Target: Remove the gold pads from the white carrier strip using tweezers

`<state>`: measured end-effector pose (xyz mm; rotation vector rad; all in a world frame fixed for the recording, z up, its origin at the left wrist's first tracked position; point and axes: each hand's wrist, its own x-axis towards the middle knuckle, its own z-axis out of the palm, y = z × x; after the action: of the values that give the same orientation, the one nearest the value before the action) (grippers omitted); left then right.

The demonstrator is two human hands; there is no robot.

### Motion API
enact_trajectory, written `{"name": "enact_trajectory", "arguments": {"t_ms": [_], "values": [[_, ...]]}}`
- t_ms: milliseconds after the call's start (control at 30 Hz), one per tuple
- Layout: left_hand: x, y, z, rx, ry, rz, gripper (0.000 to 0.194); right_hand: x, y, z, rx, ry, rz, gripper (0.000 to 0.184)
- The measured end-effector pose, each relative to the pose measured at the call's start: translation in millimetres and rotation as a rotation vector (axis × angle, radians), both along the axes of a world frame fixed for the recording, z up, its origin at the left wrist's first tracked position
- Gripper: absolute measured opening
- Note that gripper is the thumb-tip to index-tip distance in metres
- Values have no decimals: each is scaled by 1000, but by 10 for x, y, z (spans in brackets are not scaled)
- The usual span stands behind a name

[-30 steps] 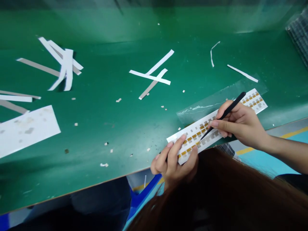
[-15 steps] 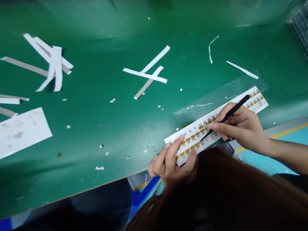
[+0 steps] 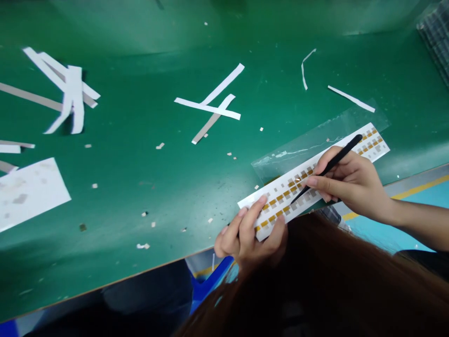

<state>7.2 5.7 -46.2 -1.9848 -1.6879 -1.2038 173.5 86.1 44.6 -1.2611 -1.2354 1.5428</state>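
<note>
Left hand (image 3: 245, 241) curled closed on end of white strip (image 3: 280, 199) of amber pads, right hand (image 3: 352, 182) pinching black tweezers (image 3: 336, 161), tips over strip; clear film (image 3: 308, 157) beside it, paper offcuts (image 3: 210, 106) on green mat (image 3: 140, 224) beyond

Between my right fingers (image 3: 315, 181) sit matt black tweezers (image 3: 328, 167); under my left fingers (image 3: 249, 223) lies a smooth white paper strip (image 3: 280, 199) with amber film squares, glossy clear plastic (image 3: 308, 153) just beyond them.

No text, label, brand or number could be read anywhere; the white strip (image 3: 270, 195) showed only small amber and grey squares (image 3: 279, 198)
</note>
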Motion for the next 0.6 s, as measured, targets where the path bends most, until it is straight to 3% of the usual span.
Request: {"name": "enact_trajectory", "arguments": {"t_ms": [133, 367, 533, 600], "values": [[-3, 56, -7, 68, 38, 17, 22, 6, -7, 3, 6, 11, 5, 24], [0, 53, 17, 27, 84, 37, 26, 12, -16, 4, -30, 33, -7, 25], [-15, 42, 45, 36, 89, 6, 28, 31, 96, 98, -36, 103, -76, 25], [-42, 16, 31, -64, 16, -48, 32, 24, 184, 120, 10, 93, -82, 29]]}}
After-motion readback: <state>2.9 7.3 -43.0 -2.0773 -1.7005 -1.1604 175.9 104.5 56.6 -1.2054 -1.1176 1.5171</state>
